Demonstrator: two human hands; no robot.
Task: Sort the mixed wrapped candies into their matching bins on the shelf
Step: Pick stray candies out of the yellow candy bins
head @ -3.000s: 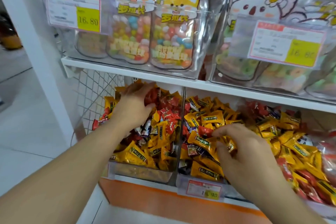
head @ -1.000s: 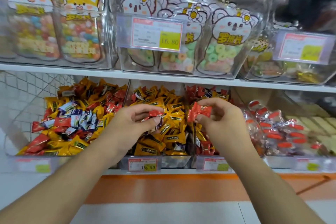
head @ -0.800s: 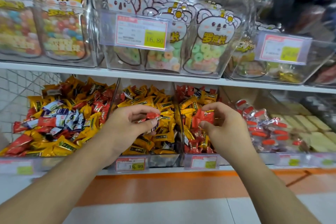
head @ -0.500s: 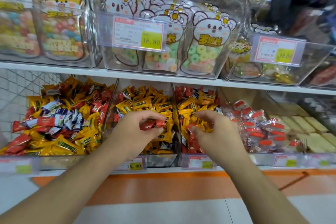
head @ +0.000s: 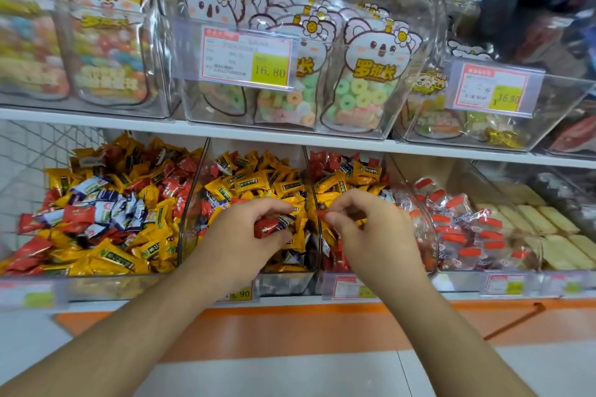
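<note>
L hand (head: 238,242) holds a red wrapped candy (head: 269,226) betw. thumb and curled fingers, over the front of the 2nd bin (head: 283,282); the wrapper is glossy red w/ a dark end and small print, too blurred to read. R hand (head: 371,232) hangs over the 3rd bin (head: 348,287), fingers curled in a narrow pinch w/ a bit of red showing at the thumb tip; can't tell if it actually holds a candy. Lower shelf carries clear bins side by side: 1st bin (head: 106,287) at left is a mix of yellow, red and blue-white wrapped candies; the 2nd is mostly yellow candies (head: 254,184) w/ dark labels plus a few red; the 3rd has red at the back and yellow in the middle, its front hidden by the R hand. Next bin to the right holds clear-wrapped sweets w/ red bands (head: 451,219), then pale rectangular pieces (head: 548,235); the far right is blurred and cut off. Exact candy counts can't be made, piles are too dense. Upper shelf (head: 290,135): clear tubs w/ cartoon-animal pouches (head: 371,74) of ring gummies, about 3 koala ones visible in the centre tub, and 2 price tags, the centre price tag (head: 246,58) reading 16.80. The lower price tags are partly hidden by the wrists.
</note>
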